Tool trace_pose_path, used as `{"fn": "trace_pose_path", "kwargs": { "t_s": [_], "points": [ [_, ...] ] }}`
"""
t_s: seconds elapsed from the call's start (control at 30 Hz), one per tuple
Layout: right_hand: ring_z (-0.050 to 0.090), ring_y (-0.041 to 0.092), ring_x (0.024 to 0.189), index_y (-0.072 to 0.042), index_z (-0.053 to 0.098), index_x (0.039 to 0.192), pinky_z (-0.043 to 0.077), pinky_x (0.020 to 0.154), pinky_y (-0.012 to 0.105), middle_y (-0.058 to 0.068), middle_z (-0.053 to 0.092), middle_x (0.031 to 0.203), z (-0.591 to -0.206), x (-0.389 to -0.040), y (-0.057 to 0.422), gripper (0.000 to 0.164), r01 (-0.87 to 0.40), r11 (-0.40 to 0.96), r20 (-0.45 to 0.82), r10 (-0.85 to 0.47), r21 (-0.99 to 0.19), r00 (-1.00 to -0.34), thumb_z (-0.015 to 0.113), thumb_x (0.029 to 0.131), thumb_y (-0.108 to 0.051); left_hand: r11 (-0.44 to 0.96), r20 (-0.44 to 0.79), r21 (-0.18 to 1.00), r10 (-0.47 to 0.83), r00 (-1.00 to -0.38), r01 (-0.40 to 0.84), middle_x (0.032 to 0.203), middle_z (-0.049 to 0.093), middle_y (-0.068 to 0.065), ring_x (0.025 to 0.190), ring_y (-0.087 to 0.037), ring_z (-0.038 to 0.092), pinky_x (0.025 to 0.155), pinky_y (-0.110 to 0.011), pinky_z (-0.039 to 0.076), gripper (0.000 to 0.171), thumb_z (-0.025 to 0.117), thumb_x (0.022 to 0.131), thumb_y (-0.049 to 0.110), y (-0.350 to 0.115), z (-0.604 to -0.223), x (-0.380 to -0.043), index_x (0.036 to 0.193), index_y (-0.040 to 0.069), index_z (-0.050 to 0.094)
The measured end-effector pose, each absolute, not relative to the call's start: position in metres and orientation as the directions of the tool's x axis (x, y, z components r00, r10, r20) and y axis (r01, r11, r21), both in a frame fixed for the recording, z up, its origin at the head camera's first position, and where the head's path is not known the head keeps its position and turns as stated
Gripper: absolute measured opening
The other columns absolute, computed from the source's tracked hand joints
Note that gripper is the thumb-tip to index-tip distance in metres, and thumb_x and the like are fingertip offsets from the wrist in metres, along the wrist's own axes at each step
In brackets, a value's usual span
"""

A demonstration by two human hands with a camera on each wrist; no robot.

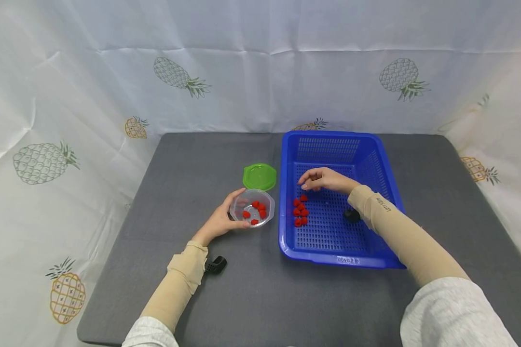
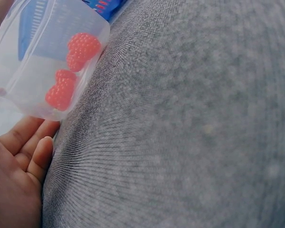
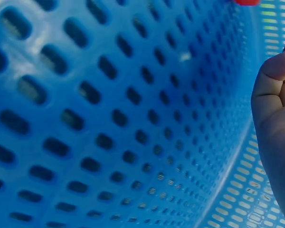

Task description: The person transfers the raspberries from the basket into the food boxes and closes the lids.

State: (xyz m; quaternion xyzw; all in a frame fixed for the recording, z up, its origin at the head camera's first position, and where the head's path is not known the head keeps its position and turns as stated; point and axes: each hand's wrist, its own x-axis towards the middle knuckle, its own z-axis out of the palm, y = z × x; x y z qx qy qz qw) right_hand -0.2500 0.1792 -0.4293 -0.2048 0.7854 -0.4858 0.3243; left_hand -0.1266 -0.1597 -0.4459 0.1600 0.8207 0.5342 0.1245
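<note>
gripping a clear bowl [image 1: 269,204] with the left hand [image 1: 218,222]: thumb on the rim at about 7 o'clock, fingers round the wall at 10 to 11. clock faces as in the head view, 12 at the far side. bowl rests left of centre on a dark grey table [image 1: 156,231]; several red raspberries [image 1: 262,206] lie loose on its floor. left wrist view shows four or so through the cloudy wall, and the outer fingers bent just beside the bowl.

at the bowl's 12 o'clock, a green lid [image 1: 259,177], lying flat; whether the two touch, cannot tell. at 3 o'clock, just beside, a blue basket [image 1: 321,258] with slotted sides and floor. inside it, along the 9 o'clock wall, a cluster of raspberries [image 1: 297,212].

right hand [image 1: 328,180] over the basket, at 1 o'clock from that cluster, near it and apart. fingers loosely bent, thumb below the forefinger, gripping nothing that shows. right wrist view: hand at 3 o'clock, thumb bent, blue floor filling most of the rest; a bit of red at the top edge, cut off.

both arms in tan sleeves [image 1: 408,243] under pale grey cuffs [image 1: 453,313]; lettering on the right one. a black piece [image 1: 217,265] at the left wrist's 5 o'clock. behind, a white curtain [image 1: 243,106], printed with green and orange pineapples.
</note>
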Motion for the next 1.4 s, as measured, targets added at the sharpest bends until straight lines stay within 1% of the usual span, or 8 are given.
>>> {"fn": "trace_pose_path", "kwargs": {
  "t_s": [0.13,0.33,0.43,0.63,0.87,1.0,1.23,1.4],
  "points": [
    [0.052,0.016,0.079,0.000,0.060,0.114,0.045,0.074,0.030,-0.006,0.064,0.091,-0.435,-0.251,0.178,0.035,-0.019,0.480,-0.337,-0.643,-0.877,-0.688,0.064,0.087,-0.021,0.373,-0.033,0.919,0.395,-0.918,0.128,0.136,0.049,-0.019,0.127,-0.034,0.045,0.106,-0.053,0.031,0.089,0.078,0.074,0.012,-0.160,-0.446,-0.126,0.147,0.016,0.026],
    [0.054,0.013,0.083,-0.005,0.062,0.113,0.046,0.078,0.028,-0.006,0.064,0.090,-0.440,-0.252,0.180,0.032,-0.039,0.556,-0.384,-0.622,-0.831,-0.683,0.065,0.086,-0.023,0.379,-0.033,0.916,0.395,-0.918,0.130,0.136,0.049,-0.018,0.127,-0.033,0.046,0.105,-0.053,0.032,0.090,0.078,0.074,0.012,-0.160,-0.448,-0.127,0.147,0.016,0.025],
    [0.054,0.013,0.082,-0.006,0.063,0.112,0.047,0.077,0.027,-0.004,0.062,0.085,-0.442,-0.251,0.181,0.033,-0.060,0.582,-0.391,-0.615,-0.811,-0.684,0.066,0.085,-0.025,0.384,-0.036,0.914,0.389,-0.920,0.127,0.137,0.049,-0.017,0.128,-0.033,0.045,0.105,-0.054,0.031,0.091,0.079,0.073,0.012,-0.162,-0.460,-0.131,0.147,0.020,0.025],
    [0.050,0.010,0.074,-0.003,0.061,0.113,0.045,0.072,0.026,-0.005,0.056,0.077,-0.445,-0.253,0.181,0.034,-0.094,0.592,-0.384,-0.627,-0.801,-0.678,0.065,0.086,-0.023,0.370,-0.023,0.920,0.377,-0.926,0.128,0.137,0.051,-0.011,0.128,-0.028,0.046,0.107,-0.052,0.030,0.094,0.080,0.072,0.013,-0.166,-0.480,-0.138,0.146,0.029,0.025],
    [0.057,0.006,0.082,0.001,0.060,0.113,0.046,0.076,0.024,-0.002,0.067,0.091,-0.447,-0.252,0.181,0.030,-0.086,0.595,-0.402,-0.635,-0.799,-0.660,0.062,0.087,-0.015,0.365,0.004,0.919,0.377,-0.926,0.152,0.134,0.053,-0.008,0.125,-0.026,0.048,0.106,-0.052,0.030,0.092,0.082,0.070,0.023,-0.166,-0.481,-0.138,0.144,0.034,0.027],
    [0.055,0.009,0.079,-0.002,0.062,0.108,0.045,0.073,0.025,-0.002,0.066,0.089,-0.447,-0.251,0.180,0.029,-0.107,0.615,-0.404,-0.628,-0.781,-0.665,0.065,0.086,-0.019,0.371,0.000,0.917,0.376,-0.927,0.150,0.135,0.053,-0.008,0.126,-0.026,0.048,0.106,-0.052,0.031,0.093,0.082,0.071,0.021,-0.166,-0.480,-0.138,0.145,0.032,0.027],
    [0.051,0.011,0.076,-0.004,0.064,0.101,0.043,0.070,0.025,-0.002,0.063,0.085,-0.448,-0.249,0.179,0.024,-0.142,0.632,-0.404,-0.634,-0.762,-0.659,0.066,0.085,-0.022,0.366,-0.025,0.923,0.376,-0.926,0.123,0.138,0.050,-0.014,0.128,-0.030,0.045,0.108,-0.053,0.028,0.095,0.080,0.071,0.010,-0.164,-0.480,-0.138,0.147,0.026,0.024],
    [0.049,0.011,0.073,-0.005,0.065,0.097,0.042,0.068,0.025,-0.002,0.062,0.082,-0.447,-0.249,0.178,0.021,-0.157,0.630,-0.398,-0.643,-0.760,-0.654,0.067,0.085,-0.022,0.366,-0.005,0.920,0.373,-0.928,0.142,0.135,0.052,-0.011,0.126,-0.028,0.047,0.106,-0.051,0.031,0.094,0.082,0.070,0.018,-0.164,-0.480,-0.137,0.145,0.030,0.026]
  ]
}}
